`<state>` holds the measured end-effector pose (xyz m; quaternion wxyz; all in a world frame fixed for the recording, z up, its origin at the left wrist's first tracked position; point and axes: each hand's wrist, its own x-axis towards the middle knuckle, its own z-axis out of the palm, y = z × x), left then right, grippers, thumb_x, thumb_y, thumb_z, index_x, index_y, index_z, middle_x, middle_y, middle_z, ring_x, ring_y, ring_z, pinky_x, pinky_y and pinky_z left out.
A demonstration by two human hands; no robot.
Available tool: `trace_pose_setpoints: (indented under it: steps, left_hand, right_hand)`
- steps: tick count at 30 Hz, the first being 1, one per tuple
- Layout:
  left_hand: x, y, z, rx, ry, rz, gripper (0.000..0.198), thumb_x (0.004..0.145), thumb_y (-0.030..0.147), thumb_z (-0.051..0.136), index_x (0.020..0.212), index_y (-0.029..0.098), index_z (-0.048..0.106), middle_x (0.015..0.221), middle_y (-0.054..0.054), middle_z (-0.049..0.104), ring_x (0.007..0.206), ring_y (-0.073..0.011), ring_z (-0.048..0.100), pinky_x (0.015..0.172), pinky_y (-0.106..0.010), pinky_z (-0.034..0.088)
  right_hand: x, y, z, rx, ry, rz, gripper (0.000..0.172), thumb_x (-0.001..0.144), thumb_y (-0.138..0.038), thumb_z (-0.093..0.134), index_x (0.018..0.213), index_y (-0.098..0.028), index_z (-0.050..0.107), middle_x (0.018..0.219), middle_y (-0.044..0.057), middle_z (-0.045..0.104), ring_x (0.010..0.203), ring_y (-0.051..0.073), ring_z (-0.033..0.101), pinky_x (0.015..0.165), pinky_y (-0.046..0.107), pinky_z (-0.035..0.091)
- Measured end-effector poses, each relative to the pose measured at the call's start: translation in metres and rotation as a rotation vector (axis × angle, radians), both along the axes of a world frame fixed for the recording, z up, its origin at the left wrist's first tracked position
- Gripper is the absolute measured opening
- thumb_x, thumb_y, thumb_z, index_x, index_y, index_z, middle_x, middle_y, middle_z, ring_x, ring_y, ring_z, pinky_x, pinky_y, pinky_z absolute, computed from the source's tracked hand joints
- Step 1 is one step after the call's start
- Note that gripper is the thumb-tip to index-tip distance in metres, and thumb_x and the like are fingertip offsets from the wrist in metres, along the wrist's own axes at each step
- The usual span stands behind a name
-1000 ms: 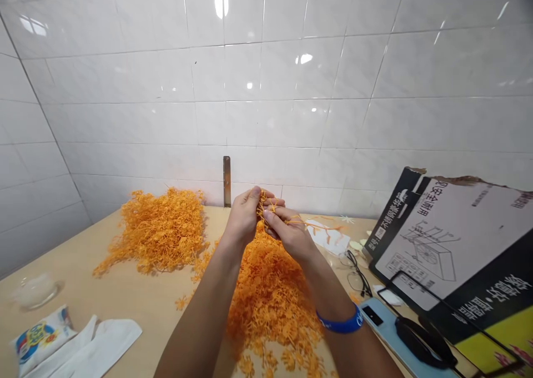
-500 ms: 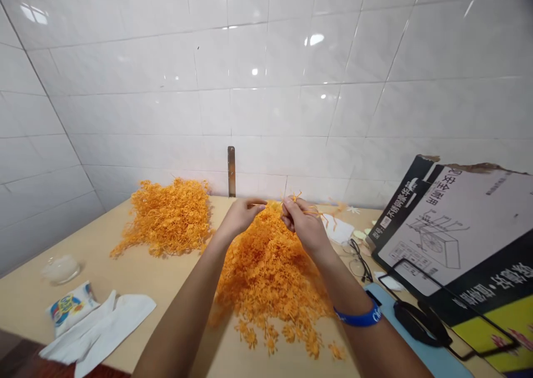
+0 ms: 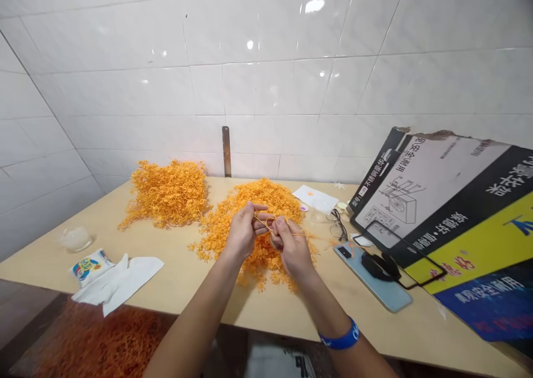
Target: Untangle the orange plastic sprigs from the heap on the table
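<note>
Pinching with both hands here: your left hand (image 3: pixel 242 236) and right hand (image 3: pixel 293 250) are each closed on the same thin orange strand (image 3: pixel 263 222), thumb pressed to fingertips with no gap showing. The strand runs between the two pinches, and a loose end pokes out past your right fingers. Your hands are almost touching, knuckles close together and held a bit above the table (image 3: pixel 175 286).

Right under the grip, and spreading out beyond it, is the big orange pile (image 3: pixel 254 197) of the same stuff. I can't tell if the strand is free of the pile or snagged in it. A second pile (image 3: pixel 166 192) sits well off to the left of your left hand, apart from the first one.

Straight past the grip, a dark bracket (image 3: pixel 226 150) stands upright against the tiled wall (image 3: pixel 291 84). Past your right hand there's a white paper (image 3: pixel 314 197), then glasses (image 3: pixel 339 225) lying flat. Nearer on that side is a phone (image 3: pixel 387 292) with something black on top that I can't make out. A printed box (image 3: pixel 437 200) leans beyond the phone, well to the right.

Out to the left of your left forearm, a tissue (image 3: pixel 125 275) lies near the table edge with a small packet (image 3: pixel 89 266) touching it. A glass dish (image 3: pixel 75 238) is a bit further left. There's a blue wristband (image 3: pixel 343 338) on your right wrist.
</note>
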<state>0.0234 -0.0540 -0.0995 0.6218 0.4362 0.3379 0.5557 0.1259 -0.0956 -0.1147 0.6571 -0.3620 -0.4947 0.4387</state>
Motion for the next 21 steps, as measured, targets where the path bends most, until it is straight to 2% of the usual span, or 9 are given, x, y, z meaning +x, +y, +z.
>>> trace_pose_setpoints:
  steps: [2,4,7,11,13,14,17,19,21]
  left_hand:
    - [-0.006,-0.001,-0.003,-0.043,0.007,0.033,0.036,0.093,0.048,0.047,0.085,0.015,0.057,0.051,0.006,0.045,0.042,-0.0048,0.047,0.050,-0.016,0.046]
    - [-0.013,0.000,-0.003,-0.018,0.062,0.060,0.032,0.095,0.044,0.044,0.087,0.015,0.055,0.052,0.009,0.038,0.040,-0.0032,0.042,0.050,-0.013,0.043]
    - [-0.022,0.005,-0.003,0.052,0.218,0.070,0.024,0.090,0.037,0.053,0.103,0.016,0.057,0.065,0.005,0.049,0.047,-0.0042,0.047,0.053,-0.016,0.045]
    - [-0.032,0.017,0.000,0.183,0.518,0.070,0.045,0.073,0.023,0.071,0.116,0.021,0.060,0.089,-0.002,0.060,0.061,-0.0084,0.055,0.059,-0.021,0.046]
    - [-0.037,0.027,0.003,0.242,0.658,0.089,0.043,0.068,0.021,0.075,0.110,0.022,0.065,0.097,-0.005,0.062,0.069,-0.0123,0.057,0.061,-0.023,0.046]
    - [-0.040,0.033,0.005,0.267,0.722,0.092,0.035,0.067,0.021,0.076,0.101,0.021,0.068,0.095,-0.006,0.064,0.073,-0.0152,0.059,0.064,-0.025,0.047]
    - [-0.047,0.042,0.013,0.326,0.877,0.058,0.003,0.068,0.020,0.073,0.069,0.019,0.070,0.076,-0.008,0.067,0.083,-0.0252,0.063,0.078,-0.033,0.048]
    - [-0.049,0.037,0.017,0.362,0.929,0.022,0.004,0.073,0.020,0.069,0.070,0.020,0.072,0.079,-0.009,0.071,0.094,-0.0298,0.064,0.089,-0.037,0.046]
    - [-0.047,0.018,0.019,0.399,0.940,-0.014,0.015,0.082,0.026,0.062,0.088,0.021,0.075,0.098,-0.010,0.073,0.104,-0.0296,0.062,0.096,-0.040,0.044]
  right_hand:
    - [0.002,-0.014,-0.002,0.021,0.104,0.082,0.054,0.080,-0.069,0.056,0.062,-0.023,0.035,0.050,-0.010,0.023,0.042,0.008,0.018,0.042,0.023,0.020]
    - [0.006,-0.026,-0.001,0.033,0.225,0.178,0.051,0.083,-0.064,0.058,0.062,-0.022,0.037,0.048,-0.010,0.019,0.043,0.008,0.016,0.043,0.022,0.020]
    - [0.016,-0.035,-0.001,-0.005,0.299,0.224,0.045,0.082,-0.056,0.065,0.063,-0.020,0.044,0.048,-0.009,0.026,0.043,0.008,0.021,0.044,0.022,0.022]
    - [0.033,-0.039,-0.008,-0.087,0.207,0.120,0.040,0.076,-0.053,0.072,0.066,-0.019,0.053,0.054,-0.004,0.044,0.048,0.010,0.037,0.046,0.023,0.030]
    - [0.042,-0.041,-0.014,-0.115,0.118,0.089,0.036,0.076,-0.050,0.073,0.069,-0.018,0.059,0.057,-0.002,0.050,0.053,0.011,0.044,0.050,0.023,0.036]
    - [0.046,-0.042,-0.018,-0.127,0.085,0.079,0.033,0.076,-0.048,0.074,0.071,-0.018,0.062,0.060,-0.001,0.053,0.055,0.012,0.047,0.052,0.024,0.039]
    - [0.057,-0.046,-0.026,-0.169,0.054,0.088,0.025,0.076,-0.042,0.075,0.078,-0.018,0.068,0.073,0.003,0.061,0.067,0.014,0.055,0.061,0.025,0.046]
    - [0.061,-0.049,-0.028,-0.193,0.087,0.126,0.023,0.075,-0.039,0.075,0.085,-0.019,0.071,0.084,0.005,0.064,0.076,0.016,0.058,0.065,0.026,0.049]
    - [0.062,-0.052,-0.028,-0.212,0.132,0.162,0.023,0.075,-0.036,0.075,0.092,-0.021,0.072,0.095,0.007,0.065,0.085,0.019,0.060,0.067,0.026,0.051]
